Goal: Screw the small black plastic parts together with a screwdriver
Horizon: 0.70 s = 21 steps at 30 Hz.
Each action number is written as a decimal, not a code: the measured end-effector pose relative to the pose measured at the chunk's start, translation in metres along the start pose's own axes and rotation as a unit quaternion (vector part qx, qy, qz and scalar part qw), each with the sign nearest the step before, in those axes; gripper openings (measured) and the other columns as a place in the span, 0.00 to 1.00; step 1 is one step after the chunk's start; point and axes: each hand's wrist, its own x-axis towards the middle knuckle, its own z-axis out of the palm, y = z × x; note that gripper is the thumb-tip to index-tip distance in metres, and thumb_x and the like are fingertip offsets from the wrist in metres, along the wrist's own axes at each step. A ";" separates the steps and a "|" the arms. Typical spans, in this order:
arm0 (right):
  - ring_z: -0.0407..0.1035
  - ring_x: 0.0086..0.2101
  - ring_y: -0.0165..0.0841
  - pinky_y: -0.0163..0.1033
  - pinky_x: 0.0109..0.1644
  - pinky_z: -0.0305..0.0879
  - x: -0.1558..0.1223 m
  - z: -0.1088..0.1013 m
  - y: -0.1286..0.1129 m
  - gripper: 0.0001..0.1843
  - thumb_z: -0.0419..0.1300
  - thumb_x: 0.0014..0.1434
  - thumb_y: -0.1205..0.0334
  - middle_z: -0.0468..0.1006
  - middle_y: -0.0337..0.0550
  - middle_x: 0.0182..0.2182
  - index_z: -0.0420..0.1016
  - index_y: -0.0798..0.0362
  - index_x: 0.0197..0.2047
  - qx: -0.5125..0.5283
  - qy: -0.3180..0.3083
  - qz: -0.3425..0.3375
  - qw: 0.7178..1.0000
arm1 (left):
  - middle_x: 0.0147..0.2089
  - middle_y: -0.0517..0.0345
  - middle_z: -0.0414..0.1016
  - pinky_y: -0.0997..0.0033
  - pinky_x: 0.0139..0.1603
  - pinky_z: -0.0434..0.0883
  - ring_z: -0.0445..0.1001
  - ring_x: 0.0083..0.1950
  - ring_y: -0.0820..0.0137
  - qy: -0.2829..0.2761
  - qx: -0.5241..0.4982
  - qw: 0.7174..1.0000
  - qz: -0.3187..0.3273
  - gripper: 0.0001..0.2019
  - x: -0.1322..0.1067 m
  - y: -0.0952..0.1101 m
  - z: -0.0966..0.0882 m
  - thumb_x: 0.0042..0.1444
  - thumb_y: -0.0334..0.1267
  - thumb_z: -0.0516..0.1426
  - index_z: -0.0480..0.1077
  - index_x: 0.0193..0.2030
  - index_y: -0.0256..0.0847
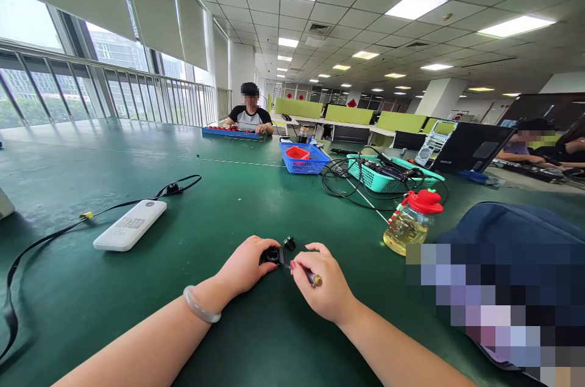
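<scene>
My left hand (244,264), with a pale bangle (201,306) at the wrist, is closed around a small black device (272,255) with a round part on it, low over the green table. In my right hand (322,280) is a small screwdriver (314,278), pinched between thumb and fingers; its thin shaft points left at the device's right side. Whether the tip touches the device is too small to tell. Just beyond the device lies a small black part with prongs (289,243).
A white power bank (131,225) and a black strap (48,237) lie left. Right stand a red-lidded bottle (410,225) and a dark blue bag (516,228). Farther back are a blue basket (305,165), a teal basket (372,178) with cables, and a person (249,113) across the table.
</scene>
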 end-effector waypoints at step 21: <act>0.63 0.21 0.28 0.46 0.53 0.63 -0.001 -0.002 0.002 0.17 0.48 0.64 0.61 0.72 0.33 0.20 0.68 0.50 0.24 0.094 0.019 0.005 0.995 | 0.47 0.54 0.77 0.64 0.53 0.69 0.73 0.49 0.61 -0.020 0.010 1.000 0.018 0.21 -0.001 0.002 0.000 0.54 0.44 0.61 0.71 0.55 0.48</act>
